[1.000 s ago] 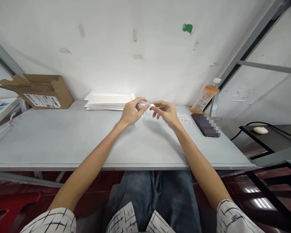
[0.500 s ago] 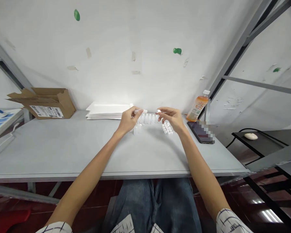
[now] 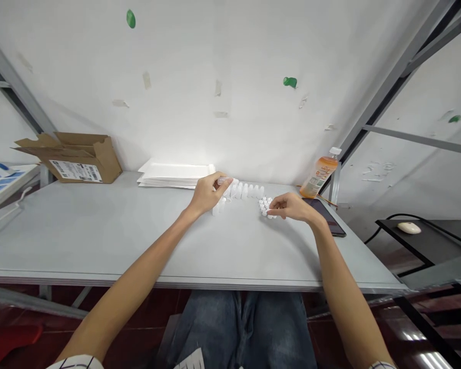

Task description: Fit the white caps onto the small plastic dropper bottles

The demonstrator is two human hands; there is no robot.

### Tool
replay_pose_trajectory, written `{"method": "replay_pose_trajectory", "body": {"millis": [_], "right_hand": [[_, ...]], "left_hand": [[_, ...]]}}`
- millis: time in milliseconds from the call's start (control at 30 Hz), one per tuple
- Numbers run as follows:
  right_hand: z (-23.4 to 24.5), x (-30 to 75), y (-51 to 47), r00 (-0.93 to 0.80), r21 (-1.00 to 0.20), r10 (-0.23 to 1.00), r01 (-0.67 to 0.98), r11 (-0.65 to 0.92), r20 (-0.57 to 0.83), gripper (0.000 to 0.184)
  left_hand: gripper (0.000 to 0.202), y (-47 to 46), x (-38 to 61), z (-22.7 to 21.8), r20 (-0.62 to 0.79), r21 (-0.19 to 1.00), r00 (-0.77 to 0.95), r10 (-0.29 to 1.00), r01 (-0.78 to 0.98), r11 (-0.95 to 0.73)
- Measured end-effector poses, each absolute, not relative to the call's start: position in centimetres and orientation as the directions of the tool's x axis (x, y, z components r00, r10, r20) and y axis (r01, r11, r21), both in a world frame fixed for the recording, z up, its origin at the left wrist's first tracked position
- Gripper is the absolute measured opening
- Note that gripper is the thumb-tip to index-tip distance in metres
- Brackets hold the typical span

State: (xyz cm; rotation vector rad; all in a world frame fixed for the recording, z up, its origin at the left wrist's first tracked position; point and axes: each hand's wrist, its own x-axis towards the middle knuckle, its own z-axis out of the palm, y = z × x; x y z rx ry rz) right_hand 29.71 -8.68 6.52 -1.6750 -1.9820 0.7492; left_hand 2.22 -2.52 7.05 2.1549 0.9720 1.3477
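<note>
Left grip (image 3: 206,193): clenched, thumb and fingers closed on a transparent plastic tube (image 3: 223,181), its far end poking out past the fingertips toward a row of bottles. Right grip (image 3: 292,206): fingers stretched forward, tips touching a tight cluster of small white caps (image 3: 265,207); cannot tell from this view whether they pinch a cap.

Row of small white bottles (image 3: 245,191) stands upright and close-packed on the worktop (image 3: 100,230), running from just beyond the left hand toward the caps. Cap cluster sits at the row's right end, just beside it. A few more white bottles (image 3: 217,207) stand just below the left hand, on the person's side of the row, partly hidden by the hand.

Along the back of the worktop, left of the hands: stack of white sheets (image 3: 175,176) against the wall, then an open cardboard box (image 3: 75,159) with a shipping label. To the right: upright drink bottle with orange contents (image 3: 319,177), and a dark phone (image 3: 325,216) lying flat just past the right hand. Off the worktop at right, a white computer mouse (image 3: 409,228) rests on a black side table (image 3: 418,241).
</note>
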Motion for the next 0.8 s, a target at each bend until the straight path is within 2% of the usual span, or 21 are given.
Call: {"method": "replay_pose_trajectory", "body": {"millis": [167,233,367,500,633,800], "right_hand": [[6.0,28.5,-8.4,-0.162,-0.39,0.987,0.909,0.148,-0.002,0.014],[5.9,28.4,-8.3,-0.168,-0.338,0.986,0.929,0.154,-0.013,0.013],[5.6,28.5,-8.2,-0.175,-0.301,0.984,0.94,0.159,-0.027,0.014],[5.4,28.7,-8.0,-0.172,-0.323,0.985,0.933,0.159,-0.011,0.018],[5.4,28.7,-7.9,-0.191,-0.345,0.981,0.92,0.183,0.011,0.014],[5.1,28.8,-7.7,-0.18,-0.326,0.983,0.927,0.184,0.044,0.016]], "left_hand": [[0.031,-2.3,1.9,7.2,0.603,0.689,0.274,0.749,0.294,-0.662],[0.03,-2.3,1.9,7.2,0.609,0.69,0.272,0.746,0.284,-0.666],[0.029,-2.3,1.9,7.2,0.613,0.687,0.278,0.739,0.273,-0.673],[0.03,-2.3,1.9,7.3,0.615,0.69,0.267,0.742,0.273,-0.671],[0.03,-2.3,1.8,7.4,0.617,0.689,0.256,0.744,0.283,-0.668],[0.03,-2.2,1.8,7.5,0.624,0.686,0.256,0.738,0.272,-0.675]]}}
